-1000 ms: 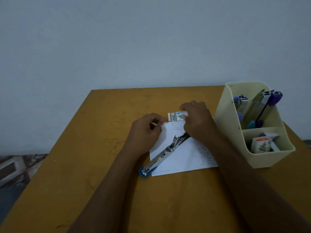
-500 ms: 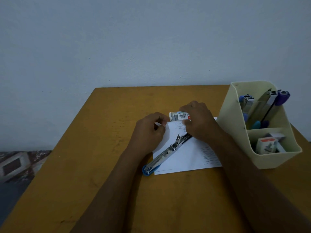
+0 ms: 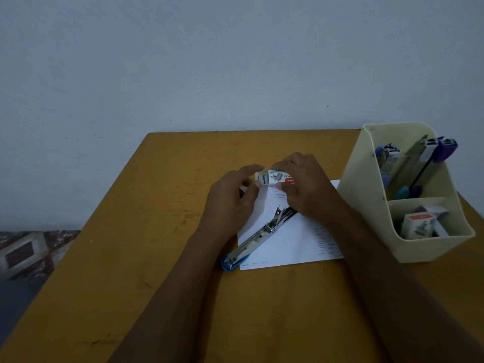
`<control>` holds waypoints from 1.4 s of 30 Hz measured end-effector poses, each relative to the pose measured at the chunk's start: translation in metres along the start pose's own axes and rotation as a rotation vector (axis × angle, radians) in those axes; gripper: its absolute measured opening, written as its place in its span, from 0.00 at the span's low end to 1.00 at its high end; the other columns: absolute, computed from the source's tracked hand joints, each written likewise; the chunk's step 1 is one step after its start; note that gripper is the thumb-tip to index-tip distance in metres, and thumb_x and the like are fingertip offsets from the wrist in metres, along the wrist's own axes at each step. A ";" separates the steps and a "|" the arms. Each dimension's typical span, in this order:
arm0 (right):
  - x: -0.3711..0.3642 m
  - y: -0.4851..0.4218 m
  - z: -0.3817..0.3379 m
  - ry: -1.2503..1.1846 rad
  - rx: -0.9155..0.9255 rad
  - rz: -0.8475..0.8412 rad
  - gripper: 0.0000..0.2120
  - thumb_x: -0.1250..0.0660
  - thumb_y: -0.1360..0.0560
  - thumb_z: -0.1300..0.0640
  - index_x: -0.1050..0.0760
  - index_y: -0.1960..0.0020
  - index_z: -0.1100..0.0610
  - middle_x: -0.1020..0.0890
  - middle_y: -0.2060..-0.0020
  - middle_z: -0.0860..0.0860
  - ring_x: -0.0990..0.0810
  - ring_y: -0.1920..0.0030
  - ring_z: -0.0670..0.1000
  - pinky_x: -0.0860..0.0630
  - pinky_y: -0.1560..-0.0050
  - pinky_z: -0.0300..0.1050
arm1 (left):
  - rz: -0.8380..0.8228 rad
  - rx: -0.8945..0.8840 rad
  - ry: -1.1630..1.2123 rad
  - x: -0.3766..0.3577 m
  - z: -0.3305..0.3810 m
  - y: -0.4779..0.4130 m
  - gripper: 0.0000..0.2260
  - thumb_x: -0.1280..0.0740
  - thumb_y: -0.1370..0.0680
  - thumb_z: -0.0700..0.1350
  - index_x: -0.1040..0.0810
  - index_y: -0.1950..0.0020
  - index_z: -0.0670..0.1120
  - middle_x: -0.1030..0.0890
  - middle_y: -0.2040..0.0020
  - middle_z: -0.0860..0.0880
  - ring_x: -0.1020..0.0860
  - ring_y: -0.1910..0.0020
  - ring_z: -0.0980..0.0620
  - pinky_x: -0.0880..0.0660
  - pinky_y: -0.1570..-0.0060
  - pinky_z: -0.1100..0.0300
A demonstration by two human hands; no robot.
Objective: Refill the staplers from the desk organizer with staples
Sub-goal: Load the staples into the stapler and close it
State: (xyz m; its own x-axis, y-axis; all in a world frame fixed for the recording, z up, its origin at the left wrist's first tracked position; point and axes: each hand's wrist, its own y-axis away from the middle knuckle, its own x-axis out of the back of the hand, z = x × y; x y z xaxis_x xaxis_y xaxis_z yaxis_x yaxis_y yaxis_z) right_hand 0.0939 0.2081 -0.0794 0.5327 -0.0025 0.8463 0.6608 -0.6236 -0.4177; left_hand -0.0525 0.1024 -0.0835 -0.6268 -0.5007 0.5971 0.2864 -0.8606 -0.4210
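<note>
A blue stapler [image 3: 258,241] lies opened flat, diagonal, on a paper sheet [image 3: 301,242]. Just beyond it, the left hand [image 3: 230,203] and right hand [image 3: 309,189] pinch a small white staple box [image 3: 275,178]. At right, the cream desk organizer [image 3: 364,195] holds upright staplers [image 3: 424,158] behind more staple boxes [image 3: 416,226].

Can't read the print on the staple box [image 3: 275,177], can't see the far end of the stapler [image 3: 258,239] under the right hand [image 3: 309,189], can't make out the tiny lines on the paper [image 3: 293,242] either
</note>
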 end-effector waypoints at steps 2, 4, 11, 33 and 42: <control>0.000 0.002 -0.001 -0.008 0.033 0.008 0.18 0.34 0.31 0.58 0.24 0.42 0.59 0.24 0.49 0.56 0.30 0.51 0.57 0.32 0.52 0.49 | 0.026 0.000 -0.042 -0.001 0.001 -0.001 0.12 0.35 0.21 0.47 0.23 0.38 0.51 0.20 0.56 0.51 0.25 0.63 0.61 0.30 0.65 0.69; 0.001 0.003 -0.003 -0.013 0.056 0.010 0.18 0.33 0.32 0.58 0.24 0.42 0.59 0.23 0.50 0.57 0.29 0.51 0.56 0.32 0.53 0.48 | 0.057 0.026 -0.053 -0.001 0.001 -0.001 0.09 0.35 0.22 0.48 0.21 0.42 0.50 0.19 0.58 0.50 0.23 0.63 0.58 0.27 0.66 0.65; 0.001 0.005 -0.008 -0.043 0.096 0.026 0.18 0.35 0.32 0.57 0.24 0.43 0.60 0.23 0.51 0.57 0.29 0.52 0.55 0.33 0.54 0.44 | 0.098 0.094 -0.102 -0.002 -0.001 -0.002 0.05 0.34 0.23 0.48 0.23 0.50 0.47 0.19 0.58 0.50 0.21 0.60 0.54 0.23 0.65 0.57; -0.005 0.007 -0.009 -0.077 0.149 0.040 0.16 0.35 0.31 0.57 0.24 0.44 0.60 0.23 0.51 0.56 0.29 0.51 0.54 0.29 0.54 0.47 | 0.112 0.036 -0.206 -0.002 -0.005 -0.003 0.05 0.31 0.27 0.41 0.18 0.53 0.45 0.19 0.57 0.46 0.22 0.59 0.50 0.22 0.59 0.53; -0.006 0.009 -0.007 -0.048 0.133 0.007 0.18 0.35 0.31 0.56 0.24 0.43 0.59 0.24 0.50 0.55 0.32 0.51 0.49 0.35 0.53 0.42 | 0.086 0.053 -0.222 -0.001 -0.003 -0.003 0.02 0.31 0.26 0.43 0.20 0.56 0.45 0.20 0.56 0.47 0.23 0.59 0.52 0.25 0.60 0.57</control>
State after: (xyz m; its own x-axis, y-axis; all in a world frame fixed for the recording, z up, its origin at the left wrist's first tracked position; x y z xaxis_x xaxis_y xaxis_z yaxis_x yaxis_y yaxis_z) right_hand 0.0927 0.1970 -0.0855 0.5601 0.0326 0.8278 0.7193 -0.5148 -0.4664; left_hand -0.0546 0.1056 -0.0853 -0.4257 -0.5753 0.6985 0.3733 -0.8148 -0.4436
